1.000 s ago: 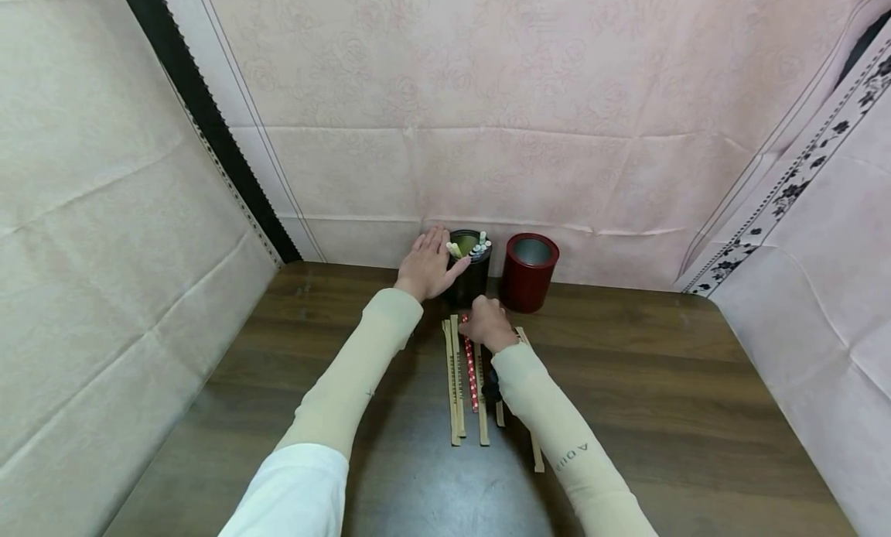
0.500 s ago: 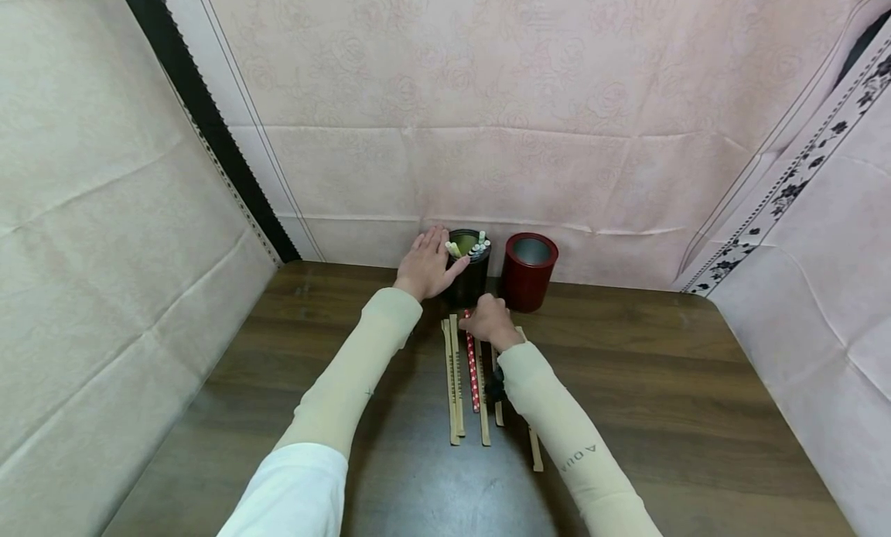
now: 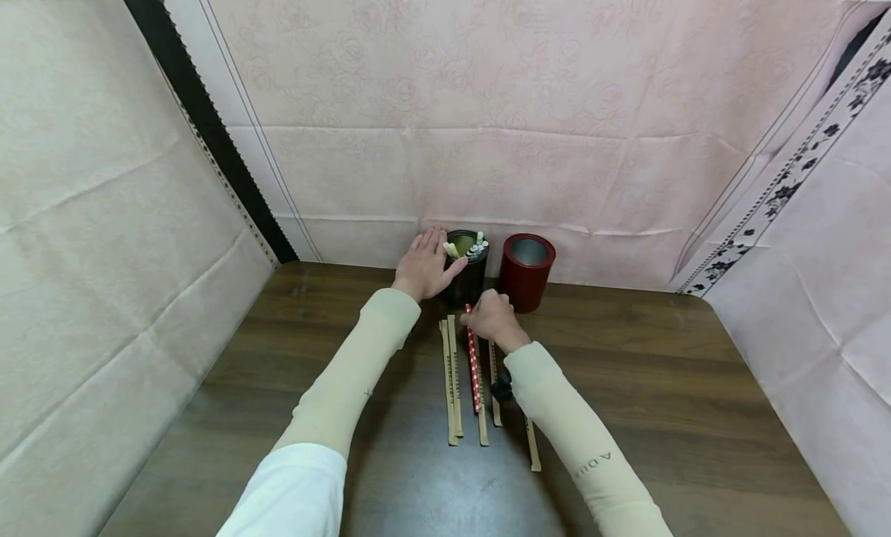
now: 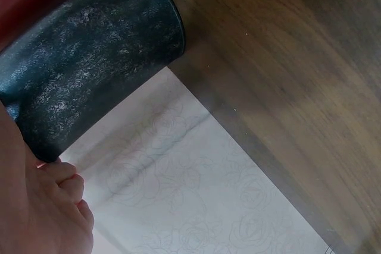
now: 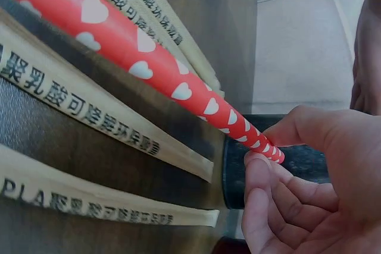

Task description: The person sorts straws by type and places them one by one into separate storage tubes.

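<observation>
In the head view my left hand (image 3: 421, 266) holds the upper side of a black cup (image 3: 465, 288), thumb across its near side. Pale straws (image 3: 478, 247) stand in that cup. Its dark, mottled wall (image 4: 89, 57) fills the upper left of the left wrist view, with my bent fingers at its rim. My right hand (image 3: 493, 319) is just in front of the cup. Between thumb and fingers it pinches one end of a red straw with white hearts (image 5: 181, 90). That straw lies tilted, its other end toward the person.
Several straws in paper wrappers (image 3: 448, 390) lie lengthwise on the brown wooden table (image 3: 278, 413), on both sides of the red straw. A dark red cup (image 3: 527, 282) stands right of the black one. A pale patterned cloth (image 3: 522, 80) hangs close behind the cups.
The right hand has shifted slightly, and the far end of the red straw has moved a little toward the black cup with it. The left hand stays on the cup.
</observation>
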The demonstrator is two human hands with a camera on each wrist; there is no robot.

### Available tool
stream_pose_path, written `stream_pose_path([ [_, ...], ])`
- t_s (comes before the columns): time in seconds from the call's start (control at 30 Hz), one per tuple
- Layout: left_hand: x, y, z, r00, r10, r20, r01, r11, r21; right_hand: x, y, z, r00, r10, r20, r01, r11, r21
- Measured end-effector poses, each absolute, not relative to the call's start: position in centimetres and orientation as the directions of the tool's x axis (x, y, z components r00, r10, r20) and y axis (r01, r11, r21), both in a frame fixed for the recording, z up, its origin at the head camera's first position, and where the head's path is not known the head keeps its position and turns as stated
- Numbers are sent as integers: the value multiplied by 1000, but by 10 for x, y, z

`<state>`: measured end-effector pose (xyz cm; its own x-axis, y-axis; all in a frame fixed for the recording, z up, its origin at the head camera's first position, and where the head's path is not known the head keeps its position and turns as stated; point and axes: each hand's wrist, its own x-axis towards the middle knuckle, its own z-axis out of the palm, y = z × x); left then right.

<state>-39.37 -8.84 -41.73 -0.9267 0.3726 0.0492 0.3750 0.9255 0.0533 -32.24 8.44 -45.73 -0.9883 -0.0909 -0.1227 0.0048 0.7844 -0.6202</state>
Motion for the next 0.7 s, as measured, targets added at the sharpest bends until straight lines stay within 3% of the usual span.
stream_pose_path([
  [0.7,-391,-89,-417,-926,371,71,375,924,71,-300,97,-410,-987,-160,14,-138,797,-588],
])
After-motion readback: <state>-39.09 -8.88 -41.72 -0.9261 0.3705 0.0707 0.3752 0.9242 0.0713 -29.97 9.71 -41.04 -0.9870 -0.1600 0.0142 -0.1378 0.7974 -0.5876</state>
